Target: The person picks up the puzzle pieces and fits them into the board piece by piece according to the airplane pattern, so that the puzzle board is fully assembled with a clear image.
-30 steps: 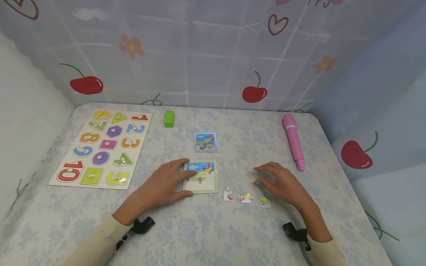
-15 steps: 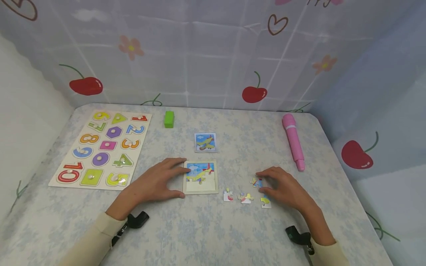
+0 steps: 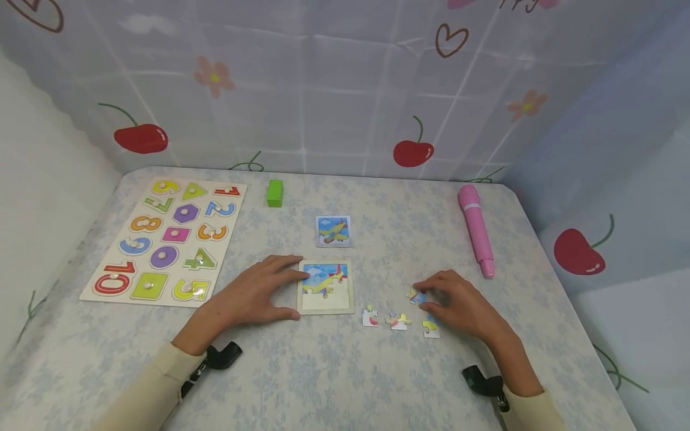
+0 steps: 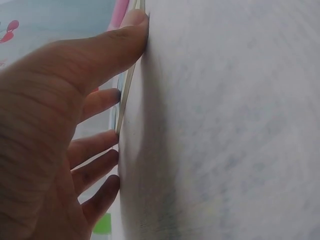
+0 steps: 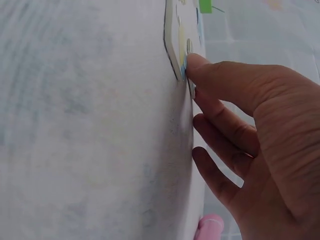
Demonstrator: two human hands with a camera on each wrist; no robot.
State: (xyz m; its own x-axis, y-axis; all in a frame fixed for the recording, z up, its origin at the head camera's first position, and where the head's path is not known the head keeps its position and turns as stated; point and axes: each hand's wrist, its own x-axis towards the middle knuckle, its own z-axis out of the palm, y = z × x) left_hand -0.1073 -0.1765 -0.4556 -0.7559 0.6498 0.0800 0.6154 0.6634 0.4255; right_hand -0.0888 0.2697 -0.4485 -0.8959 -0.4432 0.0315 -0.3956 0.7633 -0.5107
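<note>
A square wooden puzzle board [image 3: 325, 305] lies in the middle of the table, its upper part filled with an airplane picture and the lower part bare. My left hand [image 3: 249, 293] rests at the board's left edge, fingers spread; an index fingertip reaches over the picture, and the thumb is by the near corner. To the right, my right hand [image 3: 459, 302] pinches a blue and yellow puzzle piece [image 3: 415, 296] between thumb and index finger, low at the table. More pieces lie nearby: one with red [image 3: 369, 317], one yellow and pink [image 3: 399, 322], one yellow-green [image 3: 430, 327].
Behind the board lies a small airplane picture card [image 3: 333, 231]. A green block [image 3: 275, 193] stands farther back. A number and shape peg board [image 3: 183, 263] takes up the left side. On the right lies a pink tube-shaped object [image 3: 477, 230]. A printed curtain [image 3: 345, 90] hangs behind.
My left hand has drawn back leftward, uncovering more of the airplane picture. The right hand's thumb and index finger have come together on the blue and yellow puzzle piece.
</note>
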